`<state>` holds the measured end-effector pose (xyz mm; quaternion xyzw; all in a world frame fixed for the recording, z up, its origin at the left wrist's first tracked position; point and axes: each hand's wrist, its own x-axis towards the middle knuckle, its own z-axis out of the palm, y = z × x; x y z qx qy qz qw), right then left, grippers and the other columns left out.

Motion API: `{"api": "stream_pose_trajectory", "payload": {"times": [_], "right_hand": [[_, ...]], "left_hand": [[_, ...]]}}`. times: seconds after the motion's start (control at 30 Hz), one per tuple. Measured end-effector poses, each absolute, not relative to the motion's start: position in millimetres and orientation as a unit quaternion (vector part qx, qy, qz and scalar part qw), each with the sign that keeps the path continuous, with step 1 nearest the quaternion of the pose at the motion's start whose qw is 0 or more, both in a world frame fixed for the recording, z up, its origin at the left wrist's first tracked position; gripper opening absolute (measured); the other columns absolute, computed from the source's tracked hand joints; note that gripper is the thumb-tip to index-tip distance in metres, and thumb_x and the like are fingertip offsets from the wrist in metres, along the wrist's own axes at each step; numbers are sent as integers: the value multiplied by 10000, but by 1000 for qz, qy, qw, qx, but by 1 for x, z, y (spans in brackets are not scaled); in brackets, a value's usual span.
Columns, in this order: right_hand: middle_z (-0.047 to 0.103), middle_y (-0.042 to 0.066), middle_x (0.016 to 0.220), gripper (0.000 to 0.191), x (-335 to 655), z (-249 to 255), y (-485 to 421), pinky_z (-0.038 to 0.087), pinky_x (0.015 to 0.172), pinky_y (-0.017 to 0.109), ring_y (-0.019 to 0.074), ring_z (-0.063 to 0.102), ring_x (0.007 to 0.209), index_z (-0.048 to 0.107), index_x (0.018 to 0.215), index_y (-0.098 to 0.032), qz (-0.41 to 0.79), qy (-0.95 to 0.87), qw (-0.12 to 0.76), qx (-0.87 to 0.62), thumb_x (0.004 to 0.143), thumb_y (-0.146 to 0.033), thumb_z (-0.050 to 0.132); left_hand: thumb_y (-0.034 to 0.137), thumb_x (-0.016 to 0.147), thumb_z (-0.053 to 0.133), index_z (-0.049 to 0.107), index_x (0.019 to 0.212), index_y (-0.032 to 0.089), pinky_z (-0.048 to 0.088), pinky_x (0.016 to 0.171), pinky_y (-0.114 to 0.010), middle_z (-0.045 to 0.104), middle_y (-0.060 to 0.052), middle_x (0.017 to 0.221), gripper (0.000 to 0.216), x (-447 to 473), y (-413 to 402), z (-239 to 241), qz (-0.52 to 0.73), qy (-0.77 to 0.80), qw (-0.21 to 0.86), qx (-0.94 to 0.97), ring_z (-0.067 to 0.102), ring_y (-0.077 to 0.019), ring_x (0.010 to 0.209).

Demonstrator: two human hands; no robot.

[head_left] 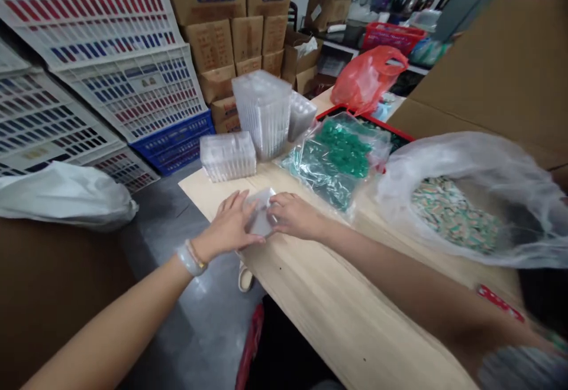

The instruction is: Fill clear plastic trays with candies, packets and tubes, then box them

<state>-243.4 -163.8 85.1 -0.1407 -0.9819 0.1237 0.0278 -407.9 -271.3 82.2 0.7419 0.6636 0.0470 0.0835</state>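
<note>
Both my hands rest on a small clear plastic box [261,215] lying on the wooden table [337,313]. My left hand [231,224] covers its left side with the fingers curled around the edge. My right hand [295,215] grips its right side. Just beyond stand a low stack of clear plastic boxes [228,156] and a tall stack of clear boxes [262,112]. To the right lies a clear bag of green pieces [339,156].
A large clear bag of mixed small pieces [461,206] sits at the right. A red plastic bag [366,79] and a red tray [377,121] lie behind. Cardboard boxes [231,29] and stacked crates [102,64] fill the left and back. A brown carton wall [501,70] rises at right.
</note>
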Motion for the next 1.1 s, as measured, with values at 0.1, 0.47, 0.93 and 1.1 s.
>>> {"api": "stream_pose_trajectory", "payload": {"times": [0.1, 0.47, 0.93, 1.1], "right_hand": [[500, 104, 1100, 338, -251, 84, -150, 339, 850, 394, 263, 399, 1033, 643, 911, -185, 117, -989, -8, -93, 658, -410, 652], [524, 62, 1061, 342, -255, 76, -131, 327, 845, 377, 230, 381, 1001, 643, 961, -236, 170, -984, -17, -53, 682, -432, 622], [558, 74, 978, 237, -256, 86, -146, 313, 823, 378, 231, 420, 971, 657, 878, -197, 109, -993, -14, -45, 731, -372, 596], [584, 90, 848, 176, -262, 88, -169, 379, 662, 296, 192, 526, 798, 631, 855, -124, 72, -991, -112, -1, 795, -181, 476]], "left_hand": [[612, 574, 592, 275, 1312, 205, 225, 980, -465, 188, -151, 1392, 900, -422, -267, 73, 41, 663, 138, 734, 205, -340, 1242], [587, 659, 536, 225, 1327, 296, 187, 998, -432, 169, -95, 1414, 792, -434, -265, 70, 63, 635, 207, 742, 163, -299, 1270], [529, 702, 523, 219, 1329, 280, 183, 1001, -419, 167, -96, 1413, 740, -434, -265, 69, 49, 635, 188, 747, 172, -287, 1266], [461, 672, 559, 243, 1316, 243, 198, 990, -436, 162, -107, 1413, 749, -422, -269, 69, 50, 660, 166, 731, 184, -308, 1257]]}}
